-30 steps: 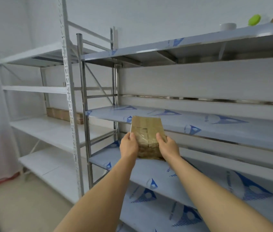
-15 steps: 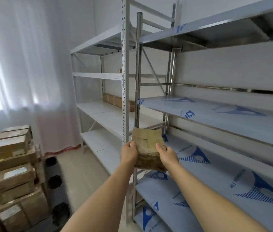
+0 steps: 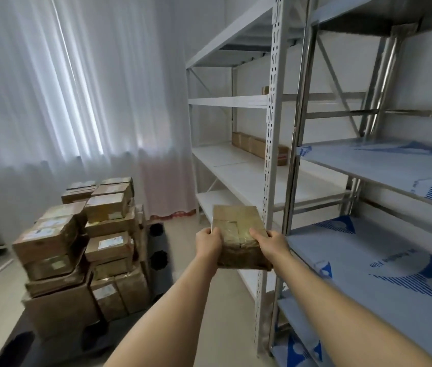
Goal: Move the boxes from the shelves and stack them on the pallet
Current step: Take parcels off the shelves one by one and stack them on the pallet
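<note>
I hold a small taped cardboard box (image 3: 238, 234) out in front of me at about waist height, clear of the shelves and not yet over the pallet. My left hand (image 3: 207, 241) grips its left edge and my right hand (image 3: 270, 243) grips its right edge, thumbs on top and fingers curled under where I cannot see them. Both arms are stretched nearly straight, the box tilted slightly toward me. Down to my left the black pallet (image 3: 156, 250) already carries a stack of boxes (image 3: 85, 239) several layers high, so most of the job looks done. Left to move, as far as I can see, is the box I carry and a long brown carton (image 3: 256, 147) at the back of the white shelf unit (image 3: 238, 170). The film-covered steel shelves (image 3: 384, 165) on my right look bare.
</note>
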